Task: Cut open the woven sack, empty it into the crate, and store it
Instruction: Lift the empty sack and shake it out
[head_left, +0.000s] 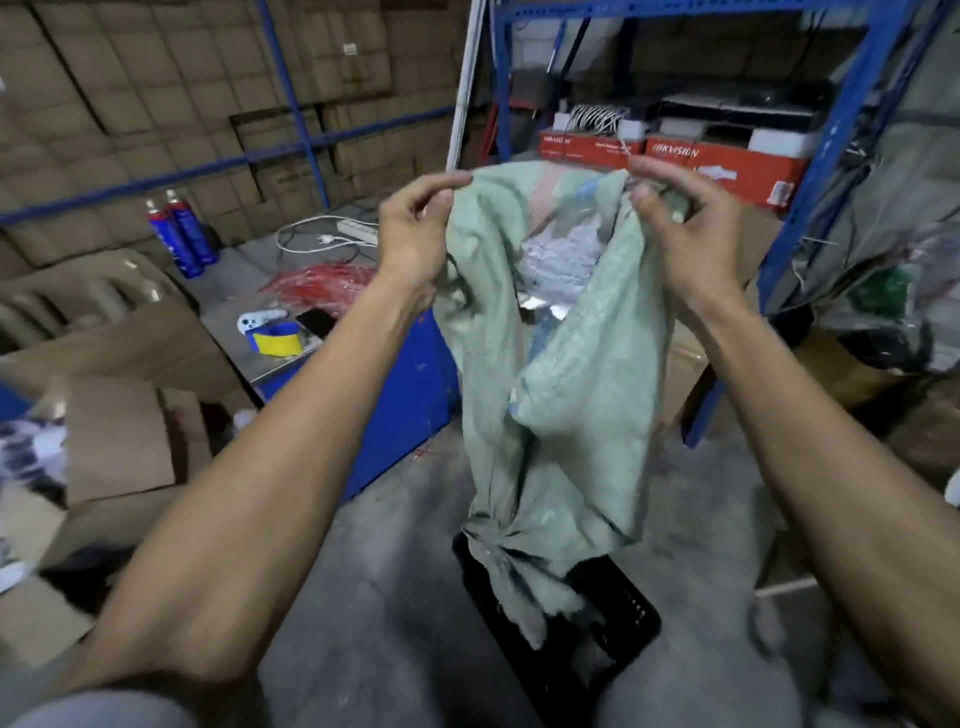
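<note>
up high, the left hand and right hand pinch the sack by its top edge. it hangs limp over the black crate.

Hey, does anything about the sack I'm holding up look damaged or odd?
Yes. The green woven sack hangs limp from your left hand and right hand, and its bottom end is ragged and frayed just above the black crate. Red wires lie in a loose heap on the bench behind.

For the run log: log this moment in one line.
left hand: pinches sack | right hand: grips sack | sack: hangs limp over crate
</note>
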